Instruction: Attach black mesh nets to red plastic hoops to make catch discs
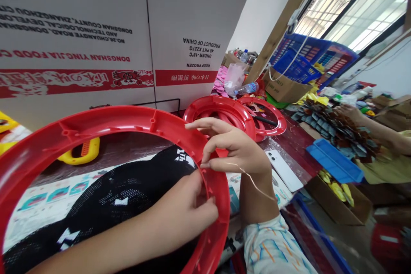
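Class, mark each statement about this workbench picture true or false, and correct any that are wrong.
1. The left hand and right hand are at the same side of the large red ring. True.
2. The white phone lies inside that ring's opening. False: it lies outside, beyond the right wrist.
3. The lettering on the white cardboard appears upside down. True.
4. The right sleeve is plain black. False: it is white with coloured marks.
5. Other red rings lie behind the right hand. True.
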`<state>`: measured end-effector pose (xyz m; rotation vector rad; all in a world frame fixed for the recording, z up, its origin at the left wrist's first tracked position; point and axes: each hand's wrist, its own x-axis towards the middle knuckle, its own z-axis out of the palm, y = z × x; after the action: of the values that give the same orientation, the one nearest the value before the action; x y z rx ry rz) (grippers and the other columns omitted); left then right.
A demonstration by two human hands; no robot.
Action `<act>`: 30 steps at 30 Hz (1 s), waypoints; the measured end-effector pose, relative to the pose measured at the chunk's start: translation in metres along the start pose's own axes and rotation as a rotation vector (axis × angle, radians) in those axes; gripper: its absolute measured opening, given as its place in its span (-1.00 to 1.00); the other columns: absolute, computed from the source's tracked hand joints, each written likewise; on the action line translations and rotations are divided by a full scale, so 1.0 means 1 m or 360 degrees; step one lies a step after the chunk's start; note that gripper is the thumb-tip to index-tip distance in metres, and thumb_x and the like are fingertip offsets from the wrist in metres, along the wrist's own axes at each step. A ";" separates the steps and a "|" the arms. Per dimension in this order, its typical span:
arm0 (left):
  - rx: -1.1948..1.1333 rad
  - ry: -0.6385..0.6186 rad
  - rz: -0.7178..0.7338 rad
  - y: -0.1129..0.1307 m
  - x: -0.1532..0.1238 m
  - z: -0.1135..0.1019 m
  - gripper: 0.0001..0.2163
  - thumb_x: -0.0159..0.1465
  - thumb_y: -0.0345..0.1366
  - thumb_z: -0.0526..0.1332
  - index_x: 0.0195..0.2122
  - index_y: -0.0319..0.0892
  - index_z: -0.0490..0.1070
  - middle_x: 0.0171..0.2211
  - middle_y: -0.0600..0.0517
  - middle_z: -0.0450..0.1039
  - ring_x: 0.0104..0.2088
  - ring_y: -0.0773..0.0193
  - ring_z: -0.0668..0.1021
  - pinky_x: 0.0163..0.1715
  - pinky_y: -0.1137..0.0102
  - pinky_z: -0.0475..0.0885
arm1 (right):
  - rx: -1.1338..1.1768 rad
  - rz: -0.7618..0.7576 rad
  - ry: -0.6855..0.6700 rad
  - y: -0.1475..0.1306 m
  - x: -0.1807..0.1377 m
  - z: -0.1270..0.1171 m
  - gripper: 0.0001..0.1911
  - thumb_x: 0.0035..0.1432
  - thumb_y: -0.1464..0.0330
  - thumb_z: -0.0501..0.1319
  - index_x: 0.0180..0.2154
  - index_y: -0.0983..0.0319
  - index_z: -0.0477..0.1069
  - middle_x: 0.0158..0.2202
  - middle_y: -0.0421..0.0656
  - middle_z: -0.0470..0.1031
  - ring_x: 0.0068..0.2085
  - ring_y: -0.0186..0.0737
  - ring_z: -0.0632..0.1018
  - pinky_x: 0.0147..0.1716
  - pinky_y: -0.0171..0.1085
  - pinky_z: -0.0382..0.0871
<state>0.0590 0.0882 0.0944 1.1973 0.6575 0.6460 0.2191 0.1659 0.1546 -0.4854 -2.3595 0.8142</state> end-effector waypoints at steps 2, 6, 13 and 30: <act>-0.0056 -0.0011 0.0016 0.002 -0.001 -0.001 -0.86 0.18 -0.49 0.11 -0.25 -0.16 0.31 -0.36 0.11 0.45 -0.37 0.34 0.50 -0.39 0.48 0.37 | 0.0020 -0.0009 0.0036 -0.001 -0.001 0.001 -0.91 0.07 0.51 0.28 -0.43 0.23 0.51 0.15 -0.03 0.38 0.16 -0.12 0.43 0.16 -0.11 0.31; -0.0155 -0.0044 0.0020 0.006 0.000 -0.003 -0.89 0.20 -0.39 0.19 -0.24 -0.18 0.38 -0.35 0.08 0.47 -0.35 0.31 0.51 -0.34 0.44 0.41 | 0.0017 -0.0053 0.0063 -0.003 -0.002 0.000 -0.90 0.03 0.54 0.30 -0.43 0.25 0.52 0.14 -0.02 0.40 0.14 -0.12 0.45 0.15 -0.12 0.33; -0.0221 0.0593 0.0344 0.001 0.007 0.000 -0.84 0.23 -0.30 0.23 -0.18 -0.16 0.31 -0.36 0.10 0.44 -0.42 0.36 0.48 -0.43 0.47 0.39 | 0.0052 -0.0051 0.0083 -0.003 0.000 0.005 -0.87 0.01 0.59 0.29 -0.43 0.26 0.50 0.13 -0.02 0.40 0.14 -0.14 0.46 0.15 -0.15 0.34; 0.0425 0.0160 0.0139 0.006 -0.005 -0.010 -0.68 0.19 -0.50 0.09 -0.03 -0.11 0.23 -0.23 0.10 0.38 -0.27 0.29 0.43 -0.27 0.39 0.38 | 0.0312 0.0049 0.0344 0.000 0.007 0.017 -0.95 0.06 0.39 0.38 -0.43 0.19 0.56 0.26 -0.16 0.27 0.29 -0.02 0.29 0.27 -0.05 0.17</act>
<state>0.0480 0.0920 0.0984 1.4542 0.7974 0.7110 0.2028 0.1624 0.1463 -0.5011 -2.0553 0.9465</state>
